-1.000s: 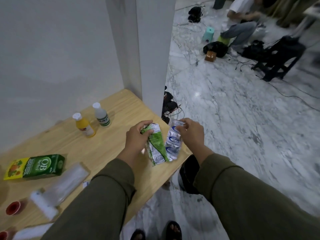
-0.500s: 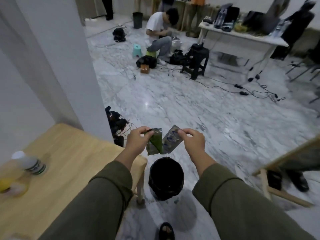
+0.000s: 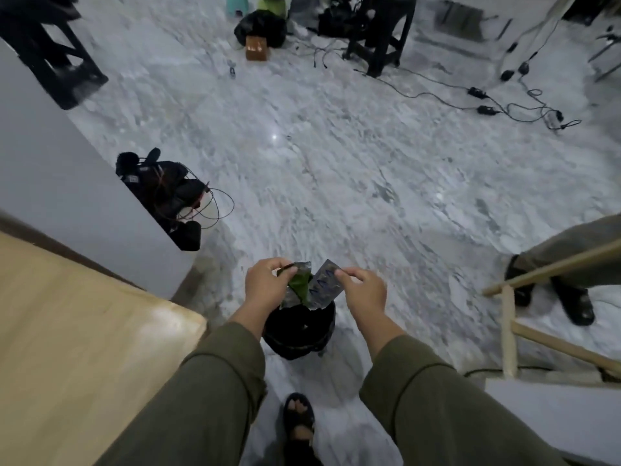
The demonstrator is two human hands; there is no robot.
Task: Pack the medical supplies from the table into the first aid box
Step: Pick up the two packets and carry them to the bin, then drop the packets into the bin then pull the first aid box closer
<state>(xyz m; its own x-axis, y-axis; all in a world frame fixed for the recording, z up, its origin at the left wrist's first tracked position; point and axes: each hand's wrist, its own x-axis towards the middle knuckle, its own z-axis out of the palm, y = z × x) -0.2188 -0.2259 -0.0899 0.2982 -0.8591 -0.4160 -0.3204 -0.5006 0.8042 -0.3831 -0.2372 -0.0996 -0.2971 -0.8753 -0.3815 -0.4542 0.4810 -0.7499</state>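
The left hand (image 3: 267, 286) pinched a green packet (image 3: 299, 286) by its top edge, and the right hand (image 3: 364, 290) pinched a silver packet (image 3: 325, 286) the same way. Both packets hung side by side, touching, above a black bin (image 3: 299, 334) on the floor (image 3: 336, 163), just beyond the worktop (image 3: 84, 331) corner.

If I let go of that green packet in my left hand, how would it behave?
The green packet looks thin and crinkled, pinched by the left hand, so it is probably light and floppy. Its glossy film may be slippery. Released, it would likely flutter into the black bin below.
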